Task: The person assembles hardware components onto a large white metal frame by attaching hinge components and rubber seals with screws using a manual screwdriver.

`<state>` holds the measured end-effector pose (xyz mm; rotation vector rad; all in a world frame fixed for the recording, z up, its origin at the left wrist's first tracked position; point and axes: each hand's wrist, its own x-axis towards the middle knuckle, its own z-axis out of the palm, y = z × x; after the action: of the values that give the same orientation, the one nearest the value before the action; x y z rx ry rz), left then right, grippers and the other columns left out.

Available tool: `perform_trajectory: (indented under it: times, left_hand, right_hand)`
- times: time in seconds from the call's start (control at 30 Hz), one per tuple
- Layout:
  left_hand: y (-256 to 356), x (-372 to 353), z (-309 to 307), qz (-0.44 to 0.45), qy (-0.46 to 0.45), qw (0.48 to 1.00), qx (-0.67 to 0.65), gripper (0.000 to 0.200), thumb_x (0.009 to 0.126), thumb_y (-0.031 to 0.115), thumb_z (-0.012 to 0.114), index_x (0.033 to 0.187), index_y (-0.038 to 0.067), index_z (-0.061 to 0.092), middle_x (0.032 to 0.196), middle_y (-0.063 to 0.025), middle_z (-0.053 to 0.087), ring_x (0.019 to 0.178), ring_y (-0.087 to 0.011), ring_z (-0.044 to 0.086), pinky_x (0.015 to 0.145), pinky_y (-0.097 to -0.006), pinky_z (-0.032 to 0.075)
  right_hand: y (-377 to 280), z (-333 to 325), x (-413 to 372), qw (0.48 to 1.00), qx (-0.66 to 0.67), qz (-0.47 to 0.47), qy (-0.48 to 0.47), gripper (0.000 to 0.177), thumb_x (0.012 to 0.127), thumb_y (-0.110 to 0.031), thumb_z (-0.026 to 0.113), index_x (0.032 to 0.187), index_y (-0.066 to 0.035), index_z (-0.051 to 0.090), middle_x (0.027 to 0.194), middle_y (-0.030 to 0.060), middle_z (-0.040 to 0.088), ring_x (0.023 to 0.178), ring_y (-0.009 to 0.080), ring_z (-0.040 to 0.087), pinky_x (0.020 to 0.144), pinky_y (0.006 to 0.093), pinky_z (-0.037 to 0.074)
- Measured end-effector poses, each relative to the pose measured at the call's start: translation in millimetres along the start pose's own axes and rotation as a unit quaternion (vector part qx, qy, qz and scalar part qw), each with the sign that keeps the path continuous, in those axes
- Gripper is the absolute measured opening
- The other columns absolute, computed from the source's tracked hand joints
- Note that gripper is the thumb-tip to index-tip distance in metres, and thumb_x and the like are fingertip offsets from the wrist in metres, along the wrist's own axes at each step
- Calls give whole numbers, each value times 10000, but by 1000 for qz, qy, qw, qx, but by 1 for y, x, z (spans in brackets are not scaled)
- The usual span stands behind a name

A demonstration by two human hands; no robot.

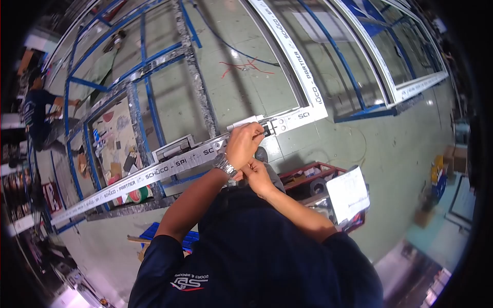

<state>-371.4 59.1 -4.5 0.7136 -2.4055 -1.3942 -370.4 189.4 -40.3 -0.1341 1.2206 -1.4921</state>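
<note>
A long white window frame (pixel 177 174) with printed protective tape lies in front of me. My left hand (pixel 243 146), with a metal watch (pixel 224 164) on its wrist, rests over the frame's near edge by the corner. Its fingers are closed beside a small black piece (pixel 266 129) at a white hinge-like fitting (pixel 280 124); whatever they grip is hidden. Below it, my right hand (pixel 259 177) is pinched close to the left wrist, and anything between its fingertips is too small to make out. Another hinge-like fitting (pixel 174 148) sits further left on the frame.
Blue and dark metal supports (pixel 195 84) carry the frame. A red toolbox (pixel 321 172) with a white paper sheet (pixel 349 194) stands at my right; a blue crate (pixel 172 235) is at lower left. Another person (pixel 43 113) works at far left. More frames (pixel 418 88) stand at upper right.
</note>
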Motion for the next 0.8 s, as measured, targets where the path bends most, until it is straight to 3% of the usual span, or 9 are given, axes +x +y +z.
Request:
perform_trajectory:
  times: [0.1, 0.2, 0.33, 0.4, 0.5, 0.63, 0.67, 0.77, 0.8]
  left_hand:
    - [-4, -2, 7, 48, -16, 998, 43, 114, 839, 55, 668, 926, -17, 682, 891, -179, 678, 790, -345, 676, 714, -408, 540]
    - [-9, -2, 11, 123, -16, 987, 102, 111, 850, 75, 657, 945, 26, 685, 927, -161, 636, 770, -383, 648, 689, -458, 529]
    - [-5, -1, 8, 117, -53, 972, 197, 113, 884, 105, 612, 962, 62, 681, 947, -145, 620, 800, -394, 654, 695, -491, 535]
    - [-5, -2, 9, 159, -35, 963, 215, 90, 854, 76, 599, 901, 49, 671, 910, -138, 608, 762, -351, 667, 666, -467, 540]
    - [-5, 2, 8, 201, -17, 950, 237, 80, 836, 74, 596, 863, 54, 668, 868, -125, 604, 744, -314, 674, 660, -446, 533]
    - [-9, 1, 7, 217, -22, 945, 243, 75, 840, 82, 594, 852, 68, 667, 834, -109, 606, 758, -295, 672, 707, -436, 512]
    - [-8, -1, 4, 193, -40, 954, 228, 133, 844, 113, 657, 961, 59, 691, 901, -121, 643, 819, -355, 644, 774, -461, 498]
    - [-5, -13, -21, 259, 65, 947, 177, 150, 817, 108, 698, 955, 50, 691, 903, -111, 648, 823, -332, 634, 785, -450, 488]
    - [-3, -21, -37, 240, 85, 949, 184, 153, 808, 117, 715, 942, 49, 691, 901, -108, 649, 829, -327, 628, 776, -437, 488]
  right_hand:
    - [4, 6, -3, 998, -22, -5, 51, 209, 1028, -146, 506, 1014, 26, 623, 887, 64, 670, 775, 129, 657, 740, 271, 537]
    - [6, 11, 0, 993, -64, 8, 101, 184, 1005, -102, 520, 997, 30, 647, 871, 52, 666, 754, 112, 617, 700, 271, 510]
    - [0, 27, 3, 986, -1, -9, 164, 166, 986, -92, 540, 970, 17, 665, 836, 34, 663, 713, 93, 573, 627, 261, 443]
    - [3, 31, 7, 983, 55, -46, 170, 164, 983, -96, 546, 972, 14, 666, 831, 26, 664, 691, 84, 550, 593, 251, 408]
    - [32, 14, 31, 980, 68, -110, 150, 164, 983, -101, 550, 972, 12, 669, 863, 45, 673, 715, 86, 575, 618, 248, 443]
    - [30, 12, 31, 979, 110, -95, 139, 153, 986, -96, 550, 1028, 11, 651, 908, 63, 675, 747, 95, 610, 673, 257, 500]
    - [26, 18, 29, 977, 136, -101, 131, 154, 992, -101, 547, 1044, 10, 642, 915, 66, 676, 760, 97, 621, 690, 258, 510]
    - [19, 21, 29, 972, 196, -105, 74, 171, 1016, -134, 528, 1088, 0, 605, 942, 83, 680, 789, 113, 650, 719, 262, 528]
    - [18, 20, 29, 970, 214, -103, 51, 178, 1025, -148, 520, 1103, -4, 590, 951, 90, 681, 798, 120, 658, 724, 263, 531]
